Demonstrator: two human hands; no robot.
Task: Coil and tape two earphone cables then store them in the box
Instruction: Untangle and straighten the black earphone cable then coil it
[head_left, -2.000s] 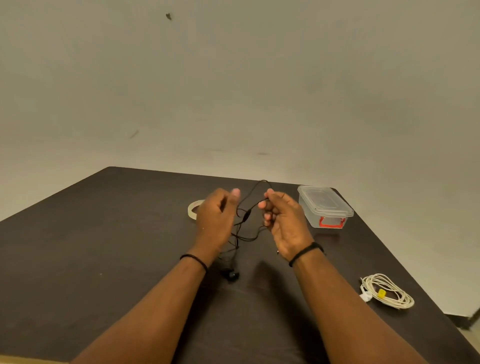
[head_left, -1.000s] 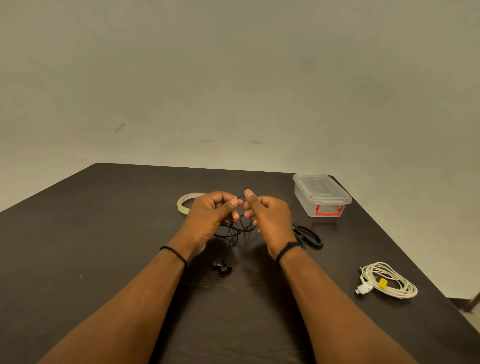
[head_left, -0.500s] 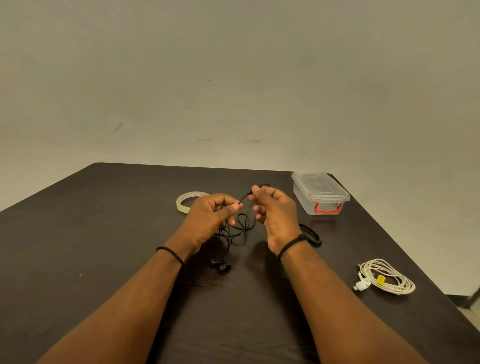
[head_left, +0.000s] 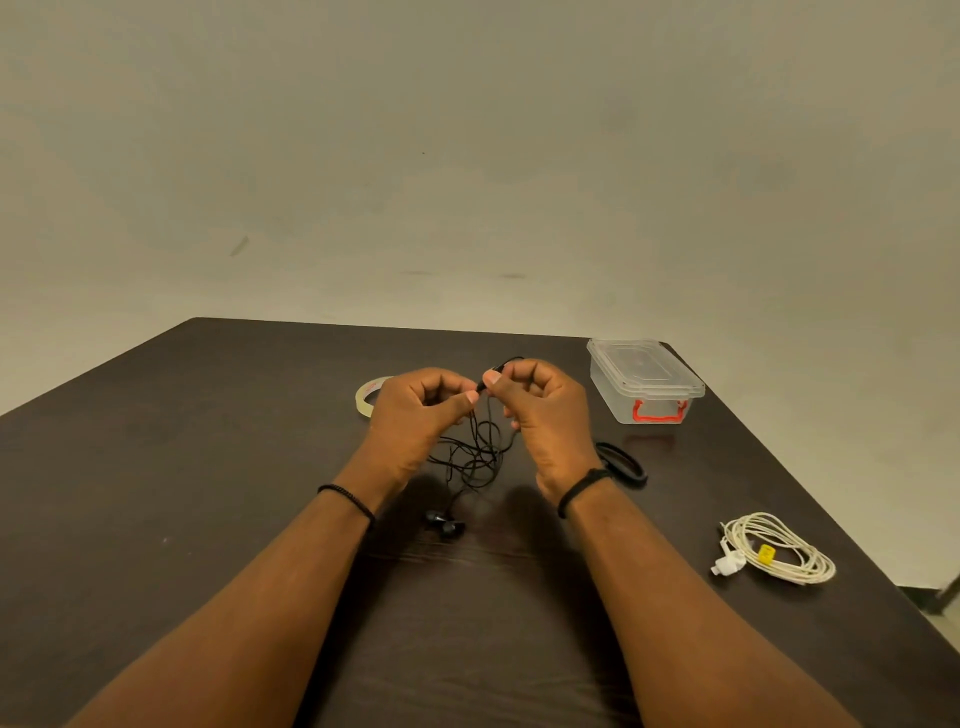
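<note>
Head view: left hand (head_left: 415, 415) and right hand (head_left: 545, 415) both pinching black earphone cable (head_left: 475, 452) above table (head_left: 208, 467), earbuds (head_left: 444, 522) resting below. White coiled cable (head_left: 779, 551) lying right; lidded box (head_left: 644, 382) far right.

Faint red print on the tape roll (head_left: 370, 396) is too small to read; nothing else carries text
</note>
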